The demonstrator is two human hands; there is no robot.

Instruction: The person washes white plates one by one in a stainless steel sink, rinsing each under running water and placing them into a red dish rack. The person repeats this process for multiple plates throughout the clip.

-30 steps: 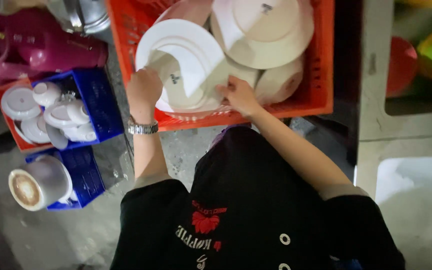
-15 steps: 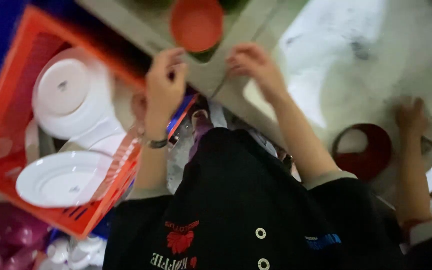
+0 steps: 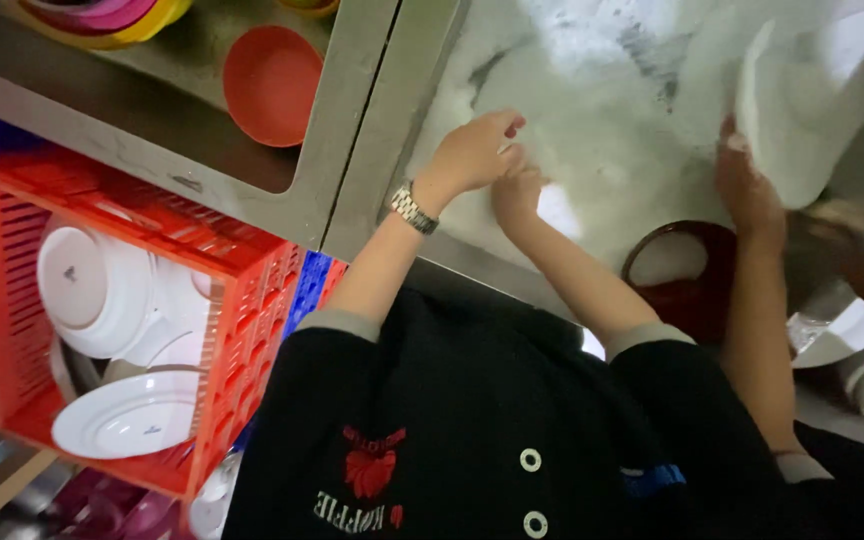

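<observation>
The orange crate of white plates now sits near left. Both hands have left it: left hand and right hand meet, loosely curled and holding nothing, over the pale counter. Farther right, a co-worker's hand steadies a white plate.

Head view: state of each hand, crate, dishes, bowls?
left hand: over the grey counter, empty as far as visible.
right hand: against the left hand, grip unclear.
red crate: holds white dishes.
white plate: lying in the crate, underside up.
orange bowl: upright, empty.
co-worker's hand: holding a white dish, tilted.
</observation>
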